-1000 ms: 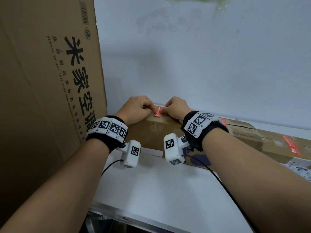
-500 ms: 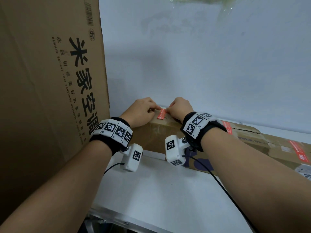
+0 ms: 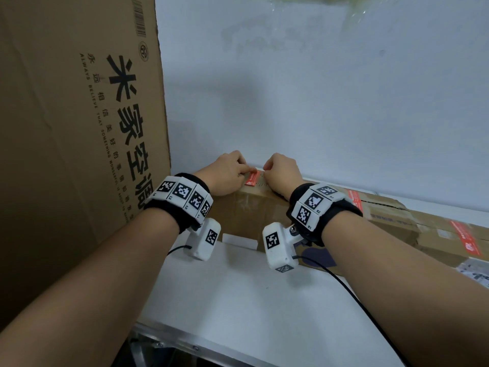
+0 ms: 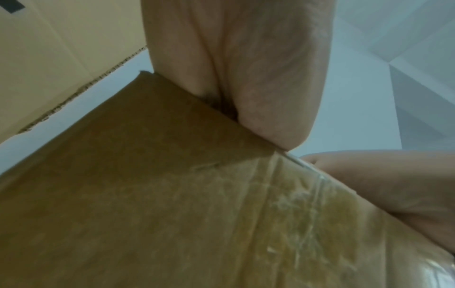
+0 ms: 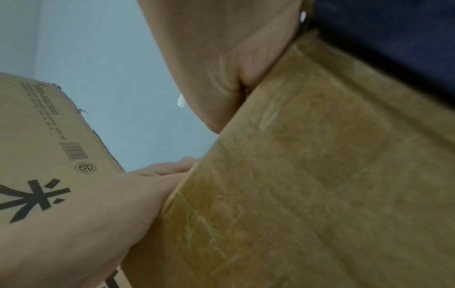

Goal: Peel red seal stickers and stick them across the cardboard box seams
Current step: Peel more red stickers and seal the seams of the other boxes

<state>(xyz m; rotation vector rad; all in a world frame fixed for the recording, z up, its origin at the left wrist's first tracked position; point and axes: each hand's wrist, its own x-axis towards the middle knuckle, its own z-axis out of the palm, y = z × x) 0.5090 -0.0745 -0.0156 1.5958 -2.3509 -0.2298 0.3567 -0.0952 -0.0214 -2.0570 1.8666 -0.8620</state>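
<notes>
Both hands, left [image 3: 229,172] and right [image 3: 282,172], rest curled on the box [image 3: 254,207], fingertips pressing the sticker [image 3: 252,178]; neither grip grasps anything.

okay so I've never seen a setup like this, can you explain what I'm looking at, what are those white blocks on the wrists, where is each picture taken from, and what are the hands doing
No machine here: a person works with bare hands. The white blocks are small cameras strapped under each wrist, on black bands with checkered markers.

The wide picture comes from a camera on the person's head. The other two look up from the wrists along the palms, so they show mostly skin and cardboard.

On the white table lies a long taped cardboard box. The left hand and right hand rest on its top edge, fingertips at a red seal sticker between them. More red stickers sit further right. A large printed carton stands on the left.
</notes>
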